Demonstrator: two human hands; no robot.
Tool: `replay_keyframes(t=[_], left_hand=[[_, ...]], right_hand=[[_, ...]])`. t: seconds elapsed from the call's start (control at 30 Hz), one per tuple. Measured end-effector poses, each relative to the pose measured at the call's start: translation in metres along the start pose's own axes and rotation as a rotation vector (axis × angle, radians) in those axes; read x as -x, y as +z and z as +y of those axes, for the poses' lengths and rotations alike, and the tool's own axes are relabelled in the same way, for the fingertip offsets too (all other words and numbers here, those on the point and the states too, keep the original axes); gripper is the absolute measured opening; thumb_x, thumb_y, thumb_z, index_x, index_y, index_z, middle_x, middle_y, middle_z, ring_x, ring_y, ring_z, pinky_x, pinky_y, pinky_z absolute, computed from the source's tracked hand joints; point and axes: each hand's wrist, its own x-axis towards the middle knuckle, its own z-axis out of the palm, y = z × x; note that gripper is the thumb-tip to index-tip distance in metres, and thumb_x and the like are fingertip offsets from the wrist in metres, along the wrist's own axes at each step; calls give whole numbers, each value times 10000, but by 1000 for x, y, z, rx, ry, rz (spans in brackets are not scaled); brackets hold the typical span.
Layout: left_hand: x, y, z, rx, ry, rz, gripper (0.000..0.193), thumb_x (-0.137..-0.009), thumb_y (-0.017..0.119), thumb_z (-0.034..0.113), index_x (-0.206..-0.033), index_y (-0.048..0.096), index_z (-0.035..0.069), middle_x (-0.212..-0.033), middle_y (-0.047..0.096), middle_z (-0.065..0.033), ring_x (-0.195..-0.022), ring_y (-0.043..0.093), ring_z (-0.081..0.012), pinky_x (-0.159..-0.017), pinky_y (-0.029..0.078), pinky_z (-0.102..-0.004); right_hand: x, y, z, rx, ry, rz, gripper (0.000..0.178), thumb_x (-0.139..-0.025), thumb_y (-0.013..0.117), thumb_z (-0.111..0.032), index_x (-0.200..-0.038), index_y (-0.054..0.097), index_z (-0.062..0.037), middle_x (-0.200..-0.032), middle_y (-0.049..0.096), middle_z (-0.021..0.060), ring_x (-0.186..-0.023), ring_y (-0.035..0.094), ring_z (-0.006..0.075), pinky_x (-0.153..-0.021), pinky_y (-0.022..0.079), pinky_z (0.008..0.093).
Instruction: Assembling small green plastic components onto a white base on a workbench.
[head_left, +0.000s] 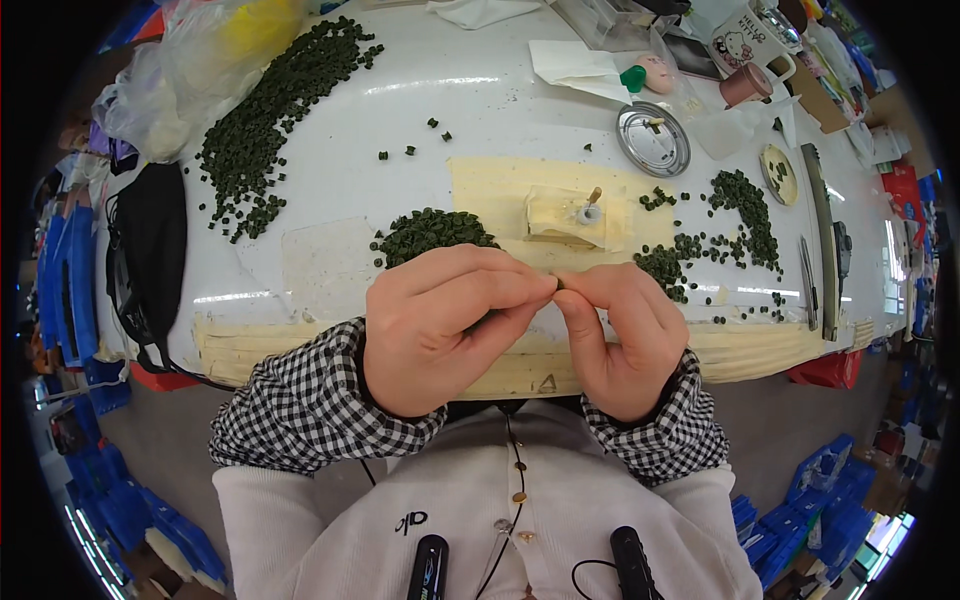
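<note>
Above the table's front edge my two hands meet at the fingertips. My left hand (440, 325) is closed in a pinch, and my right hand (625, 330) pinches from the other side. Between them shows a sliver of a small dark green part (558, 284), mostly covered by the fingers. A heap of small dark green parts (432, 235) lies just beyond my left hand. Past my right hand spread more loose green parts (665, 268). Beyond both hands, a block wrapped in cream tape (560, 229) carries a short upright peg (594, 197).
A large pile of green parts (275, 110) stretches across the far left, beside plastic bags (165, 90) and a black mask (148, 250). A round metal lid (653, 139), a white mug (745, 45), a pink cup (745, 86) and a long metal bar (820, 240) are at the right.
</note>
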Motion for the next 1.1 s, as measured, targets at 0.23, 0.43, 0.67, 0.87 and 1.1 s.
replay_keyframes(t=[0.23,0.43,0.67,0.87,1.1], left_hand=[[-1,1,-6,23,-3,21,205,-758,693,-98,-944,683,-13,-878,669,-123,-791,663,-186,-695,526,-250],[0,2,-10,362,-244,27,183,-789,677,-98,-960,661,-33,-916,657,-107,-829,635,-153,-735,517,-252],[0,1,-11,410,-243,28,175,-809,662,-102,-974,645,-45,-953,650,-104,-875,620,-141,-772,513,-246],[-1,1,-11,430,-261,36,175,-809,660,-107,-971,649,-45,-957,652,-109,-871,624,-147,-771,513,-247],[-1,1,-12,418,-227,39,187,-808,660,-106,-982,658,-37,-944,655,-110,-859,624,-145,-745,507,-246]], right_hand=[[3,7,0,83,-93,6,261,-764,697,5,-1016,646,46,-820,639,146,-658,622,266,-582,513,318],[1,5,1,41,-79,-8,304,-770,687,13,-1069,647,47,-847,644,146,-676,626,262,-591,515,316],[0,2,1,13,-86,13,345,-777,679,29,-1119,640,45,-874,646,149,-697,629,250,-611,520,304],[2,-2,3,-145,-13,-34,347,-779,664,72,-1123,644,35,-878,648,148,-715,635,237,-622,517,284],[2,-1,3,-214,34,-45,332,-785,658,77,-1114,651,32,-890,654,148,-729,641,226,-650,518,278]])
